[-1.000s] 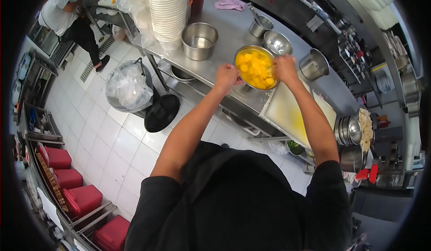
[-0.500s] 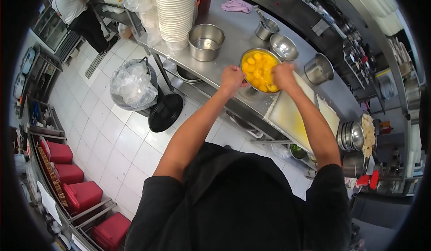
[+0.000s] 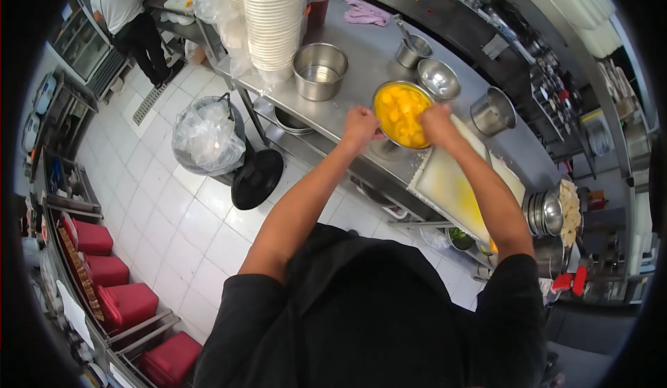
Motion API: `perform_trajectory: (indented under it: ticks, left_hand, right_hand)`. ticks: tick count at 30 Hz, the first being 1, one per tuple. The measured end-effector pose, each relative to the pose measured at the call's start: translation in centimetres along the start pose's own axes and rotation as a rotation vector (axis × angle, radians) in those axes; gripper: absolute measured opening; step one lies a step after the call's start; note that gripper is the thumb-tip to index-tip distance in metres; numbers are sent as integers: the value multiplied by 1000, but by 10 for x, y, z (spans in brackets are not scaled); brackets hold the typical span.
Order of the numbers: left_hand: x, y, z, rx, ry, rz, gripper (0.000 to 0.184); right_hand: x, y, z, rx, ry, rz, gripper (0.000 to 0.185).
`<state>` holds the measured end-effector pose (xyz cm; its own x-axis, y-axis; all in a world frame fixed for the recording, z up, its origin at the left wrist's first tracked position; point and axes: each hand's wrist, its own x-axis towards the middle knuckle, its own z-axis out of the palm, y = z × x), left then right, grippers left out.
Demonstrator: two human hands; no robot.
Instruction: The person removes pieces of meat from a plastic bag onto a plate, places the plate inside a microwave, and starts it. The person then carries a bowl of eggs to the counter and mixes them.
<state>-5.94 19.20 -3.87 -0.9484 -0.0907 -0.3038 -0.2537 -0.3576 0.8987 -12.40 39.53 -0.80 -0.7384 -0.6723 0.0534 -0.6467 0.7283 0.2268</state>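
Note:
A round metal bowl (image 3: pixel 390 150) of bright yellow eggs (image 3: pixel 401 110) sits at the near edge of the steel counter. My left hand (image 3: pixel 361 128) is closed at the bowl's left rim, fingers pinched against it. Over the right side of the bowl, my right hand (image 3: pixel 438 124) is curled into a grip and slightly blurred. Whatever it holds is hidden by the hand and the egg. Just right of the bowl lies a white cutting board (image 3: pixel 451 179) with a wet yellow patch. An empty steel bowl (image 3: pixel 439 79) stands close behind.
On the counter are a steel pot (image 3: pixel 320 72), a tall stack of white tubs (image 3: pixel 276 27), a small pot with a handled utensil (image 3: pixel 413 52), another pot (image 3: pixel 493 111) and a pink cloth (image 3: pixel 366 13). A lined bin (image 3: pixel 208 138) stands left; a person (image 3: pixel 125 20) is beyond.
The eggs look more broken and mixed, with fewer whole round yolks. My right hand has shifted slightly over the bowl; my left hand stays at the rim. The distant person has moved a little.

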Motion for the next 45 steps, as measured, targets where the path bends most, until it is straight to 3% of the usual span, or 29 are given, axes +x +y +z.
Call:
perform_trajectory:
  ticks: [1,4,5,8,12,13,16,17,21,24,25,28,29,32,36,37,41,44,45]
  left_hand:
    - [1,3,1,6,6,3,14]
    - [-2,2,1,-1,24,-10,13]
    - [-1,2,0,-6,17,-22,13]
    - [-4,0,1,9,19,-13,13]
    - [-7,4,3,-13,41,-10,13]
    - [-6,0,1,-9,38,-18,13]
    - [0,5,2,0,15,-13,12]
    - [-2,4,2,-8,15,-11,12]
    - [2,-2,0,-8,26,-25,12]
    - [1,0,0,25,3,13,12]
    - [3,1,0,10,11,15,12]
    - [2,-5,0,-4,23,-1,11]
    - [2,-6,0,3,17,2,11]
    - [2,-1,1,-3,10,22,11]
    - [0,1,-1,44,-15,-9,13]
    - [0,5,0,46,-11,1,13]
    - [-2,0,-2,10,-26,9,13]
    - [-1,-3,-3,-2,-31,3,13]
    - [1,-1,-1,-1,-28,7,13]
  right_hand:
    - [-1,-4,-3,144,-67,-76,10]
    - [11,17,-17,337,167,146,9]
    - [9,18,-19,194,274,227,10]
    - [-2,-7,-5,191,-59,-56,11]
    - [10,22,-10,235,179,251,11]
    - [7,19,-7,152,210,226,12]
    - [-3,-3,2,272,-50,-19,11]
    - [-2,5,1,284,56,-35,9]
    - [3,11,1,61,109,169,7]
    - [-6,4,2,296,69,-4,6]
    - [-2,12,-1,151,175,78,7]
    - [4,13,-5,31,41,205,7]
    - [-2,4,4,46,-34,47,8]
    - [2,11,-6,184,36,60,8]
    - [-1,-3,-2,29,-49,49,13]
    - [-3,-6,-9,160,-174,-26,12]
    - [9,18,-12,168,235,244,10]
    - [-3,-4,-8,209,-75,-37,9]
    - [-2,3,3,337,-3,-43,8]
